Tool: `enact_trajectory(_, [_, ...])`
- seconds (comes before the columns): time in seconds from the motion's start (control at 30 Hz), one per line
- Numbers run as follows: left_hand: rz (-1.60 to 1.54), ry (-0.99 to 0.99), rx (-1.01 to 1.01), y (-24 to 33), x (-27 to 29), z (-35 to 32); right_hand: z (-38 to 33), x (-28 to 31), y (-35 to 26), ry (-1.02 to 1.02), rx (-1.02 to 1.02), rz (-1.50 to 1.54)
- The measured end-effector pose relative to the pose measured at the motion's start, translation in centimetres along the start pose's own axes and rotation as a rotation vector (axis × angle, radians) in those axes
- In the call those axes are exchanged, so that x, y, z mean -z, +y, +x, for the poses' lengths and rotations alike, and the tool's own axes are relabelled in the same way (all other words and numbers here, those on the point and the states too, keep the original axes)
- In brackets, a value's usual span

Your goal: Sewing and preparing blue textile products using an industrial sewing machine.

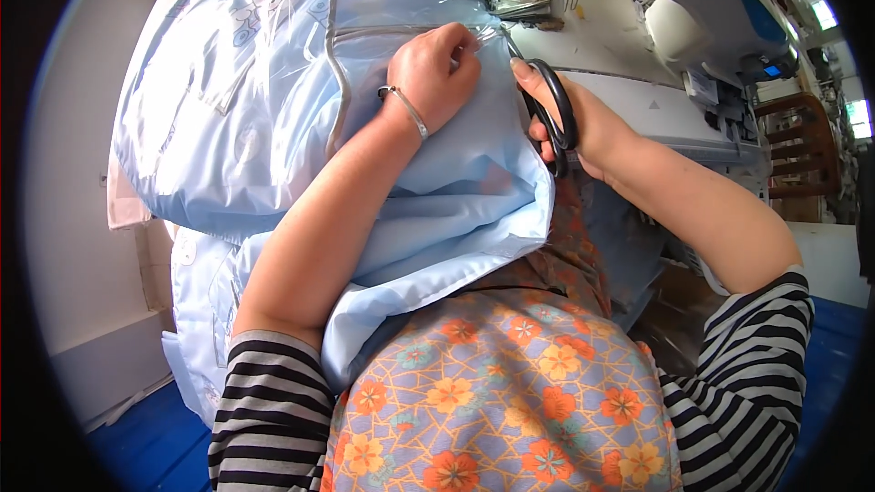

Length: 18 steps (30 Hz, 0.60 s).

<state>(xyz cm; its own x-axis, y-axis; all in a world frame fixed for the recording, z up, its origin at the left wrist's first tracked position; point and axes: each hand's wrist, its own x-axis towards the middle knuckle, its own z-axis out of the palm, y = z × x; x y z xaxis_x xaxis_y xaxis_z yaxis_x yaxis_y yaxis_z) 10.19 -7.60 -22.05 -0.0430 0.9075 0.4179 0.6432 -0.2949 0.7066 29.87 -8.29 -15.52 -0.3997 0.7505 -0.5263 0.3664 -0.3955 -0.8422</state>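
Observation:
A light blue fabric piece (437,228) spreads over the worktable and down onto my lap. Clear plastic sheeting (264,55) covers its far left part, edged with a grey trim that curves across it. My left hand (434,73) is closed in a pinch on the fabric's gathered edge, close to the sewing machine's needle area. Just right of it, my right hand (583,118) grips scissors (563,109) with black handles. The blades point away toward the fabric edge and are mostly hidden, so whether they touch it cannot be told.
A white and blue sewing machine (693,0) stands at the far right, its head above the fabric edge. Its pale table (629,100) reaches to the right. A brown wooden chair back (802,146) is beyond it. At left rises a white wall (82,219).

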Motion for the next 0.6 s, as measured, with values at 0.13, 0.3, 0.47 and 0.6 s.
enact_trajectory(0.13, [0.010,0.002,0.002,0.1,0.0,-0.1,-0.3,-0.8,0.4,0.062,0.013,0.033])
enact_trajectory(0.3, [0.001,0.000,0.011,0.1,0.0,0.0,-0.1,-0.8,0.0,0.031,-0.009,0.014])
enact_trajectory(0.47, [0.010,-0.005,0.008,0.1,0.1,0.0,0.6,-0.8,-0.4,0.058,-0.061,-0.018])
enact_trajectory(0.6, [-0.001,0.008,-0.005,0.1,0.0,0.0,0.7,-1.3,0.0,0.077,0.004,-0.006])
